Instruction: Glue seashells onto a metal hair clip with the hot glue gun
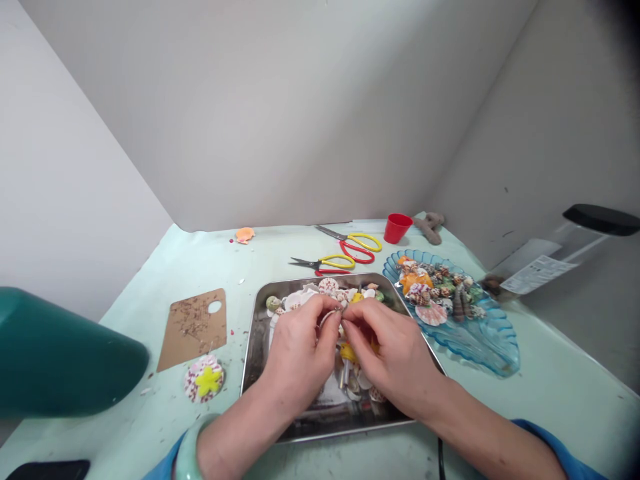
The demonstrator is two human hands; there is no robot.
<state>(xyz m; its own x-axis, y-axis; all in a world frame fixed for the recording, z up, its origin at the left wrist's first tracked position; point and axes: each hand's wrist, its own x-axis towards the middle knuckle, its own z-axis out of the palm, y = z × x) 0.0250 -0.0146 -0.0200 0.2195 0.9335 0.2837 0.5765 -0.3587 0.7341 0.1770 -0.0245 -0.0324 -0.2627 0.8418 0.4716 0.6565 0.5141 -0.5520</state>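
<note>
Over a metal tray [345, 431] of seashells, my left hand [305, 347] and my right hand [390, 353] meet with their fingertips pinched together. A tiny dark piece shows between the fingertips, too small to name, and my fingers hide most of it. Beneath the hands lie white and speckled shells [329, 285], yellow pieces [349, 352] and a greenish shell [273, 303]. To the left of the tray, on the table, a purple-speckled shell piece carries a yellow star shape [208, 381].
A blue scalloped dish [495, 343] of shells stands right of the tray. Behind are two pairs of scissors [336, 262], a red cup [398, 228] and an orange shell [245, 235]. At left are a brown board [195, 327] and a large green object [65, 357].
</note>
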